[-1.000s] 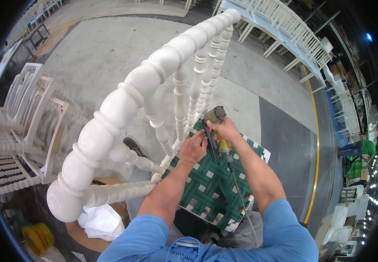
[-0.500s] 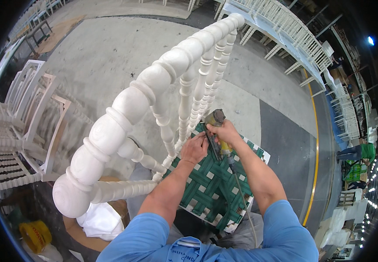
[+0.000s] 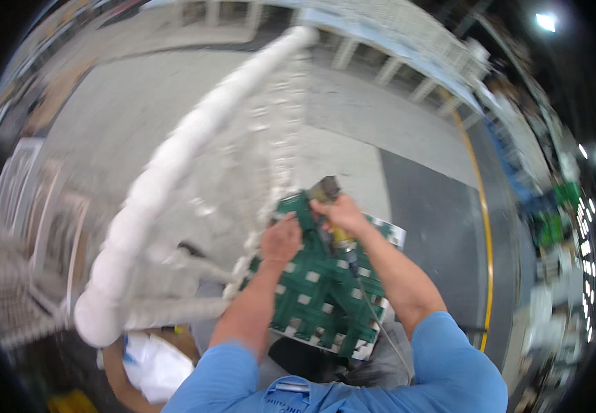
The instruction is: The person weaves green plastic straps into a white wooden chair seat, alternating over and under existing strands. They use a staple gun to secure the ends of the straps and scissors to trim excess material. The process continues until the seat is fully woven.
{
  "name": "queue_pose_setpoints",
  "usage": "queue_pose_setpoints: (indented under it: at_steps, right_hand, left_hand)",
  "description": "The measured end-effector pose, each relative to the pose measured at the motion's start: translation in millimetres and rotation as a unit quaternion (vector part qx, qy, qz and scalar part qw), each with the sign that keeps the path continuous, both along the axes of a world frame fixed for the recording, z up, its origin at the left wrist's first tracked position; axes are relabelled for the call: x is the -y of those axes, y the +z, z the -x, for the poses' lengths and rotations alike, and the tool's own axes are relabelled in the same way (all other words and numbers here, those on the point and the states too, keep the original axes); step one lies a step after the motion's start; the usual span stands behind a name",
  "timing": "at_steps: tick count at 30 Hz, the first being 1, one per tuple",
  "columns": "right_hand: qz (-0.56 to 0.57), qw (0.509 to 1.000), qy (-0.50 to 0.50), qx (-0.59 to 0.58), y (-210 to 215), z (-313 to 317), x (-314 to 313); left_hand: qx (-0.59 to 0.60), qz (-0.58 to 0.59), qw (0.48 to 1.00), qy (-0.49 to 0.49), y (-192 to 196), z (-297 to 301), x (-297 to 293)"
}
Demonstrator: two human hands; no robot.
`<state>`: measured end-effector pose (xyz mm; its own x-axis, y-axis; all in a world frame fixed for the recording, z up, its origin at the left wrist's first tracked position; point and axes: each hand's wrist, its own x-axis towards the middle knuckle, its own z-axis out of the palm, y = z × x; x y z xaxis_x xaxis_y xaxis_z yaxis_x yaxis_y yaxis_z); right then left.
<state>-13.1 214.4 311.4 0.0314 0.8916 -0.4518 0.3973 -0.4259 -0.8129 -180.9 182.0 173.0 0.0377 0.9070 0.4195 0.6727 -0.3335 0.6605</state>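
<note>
My right hand (image 3: 341, 213) is wrapped round the grip of a yellow and black air stapler (image 3: 328, 189), its hose trailing toward me. The stapler is above the far part of a chair seat woven from green webbing (image 3: 311, 296), with pale squares between the straps. My left hand (image 3: 280, 239) is beside it at the seat's left side, fingers curled in and blurred; whether a strap is in them is hidden. Along the seat's left rises the white chair back, with a beaded top rail (image 3: 174, 151) and turned spindles (image 3: 287, 117).
White chair frames (image 3: 29, 206) are stacked at the left. Lower left, a round brown container (image 3: 122, 375) has white material (image 3: 157, 368) in it. Rows of white chairs stand on a long blue-topped platform (image 3: 394, 48) at the back. A yellow line (image 3: 487, 255) marks the floor at right.
The view has shifted and blurred. My left hand has drawn back from the stapler, its fingers more curled. The stapler stays in my right hand, farther from the left hand.
</note>
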Motion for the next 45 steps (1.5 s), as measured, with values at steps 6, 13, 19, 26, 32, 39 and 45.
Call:
queue_pose_setpoints:
  at_steps: [6, 13, 19, 26, 32, 39, 45]
  right_hand:
    - [-0.044, 0.993, -0.097, -0.047, 120.5, -80.0, 139.4]
    - [-0.067, 0.887, -0.451, -0.068, 149.8, -196.1, 455.9]
    - [-0.017, 0.769, -0.631, -0.103, 81.2, -242.1, 618.4]
    - [-0.006, 0.689, -0.712, -0.137, 22.7, -289.6, 693.0]
    - [0.22, 0.728, -0.544, 0.355, 37.0, -279.0, 705.4]
    - [-0.199, 0.857, -0.441, 0.178, 46.2, -175.2, 469.7]
    - [0.038, 0.97, -0.239, 0.021, -42.8, -129.9, 371.6]
  left_hand:
    - [-0.101, -0.068, 0.992, -0.014, 14.3, 23.8, -19.3]
    - [-0.072, 0.025, 0.997, 0.009, 95.1, -11.3, 16.2]
    - [0.154, 0.155, 0.968, -0.122, 96.2, 14.2, 123.0]
    - [0.385, 0.688, 0.604, -0.118, 66.3, 20.3, 257.0]
    - [0.431, 0.747, 0.503, 0.052, 80.6, 2.2, 268.8]
    - [0.569, 0.653, 0.5, -0.003, 61.8, 16.4, 257.4]
    - [0.615, 0.652, 0.442, -0.046, 49.8, -18.4, 265.3]
